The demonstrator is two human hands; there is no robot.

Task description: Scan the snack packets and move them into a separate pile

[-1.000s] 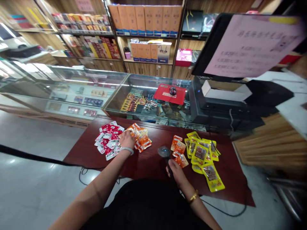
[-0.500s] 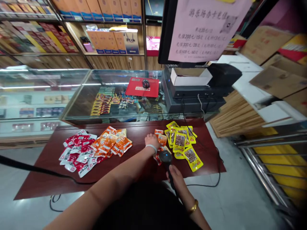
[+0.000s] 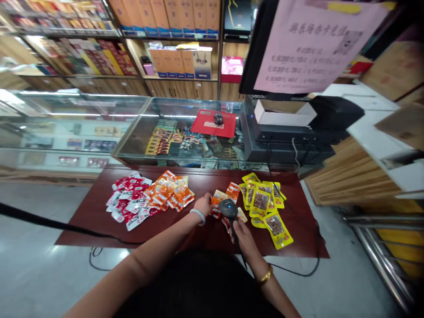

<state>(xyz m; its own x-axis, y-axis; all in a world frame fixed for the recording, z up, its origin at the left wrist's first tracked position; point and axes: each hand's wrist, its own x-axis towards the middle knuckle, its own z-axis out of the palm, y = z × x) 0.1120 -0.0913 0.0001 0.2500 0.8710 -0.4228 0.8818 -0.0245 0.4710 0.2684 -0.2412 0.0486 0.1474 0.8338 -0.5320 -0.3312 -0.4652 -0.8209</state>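
My right hand [image 3: 243, 235] is wrapped round the handle of a black barcode scanner [image 3: 228, 208], which has a small blue light on its head. Just left of the scanner, my left hand [image 3: 203, 205] pinches the edge of an orange snack packet [image 3: 219, 197]; its fingertips are partly hidden. Another orange packet [image 3: 232, 191] lies beyond the scanner head, and a few more are partly covered beneath it. To the right is a heap of yellow snack packets [image 3: 260, 201]. Orange packets [image 3: 170, 192] and red-and-white packets [image 3: 130, 198] form a pile on the left.
A dark red table [image 3: 96, 232] carries the packets. Behind it stand a glass display counter [image 3: 132, 132], a red mouse pad [image 3: 202, 121] and a monitor with a pink notice [image 3: 311, 48]. A black cable [image 3: 309, 274] loops past the table's right edge.
My left hand has drawn back towards me and now grips an orange packet beside the scanner head. The scanner stays in my right hand. The view has shifted left.
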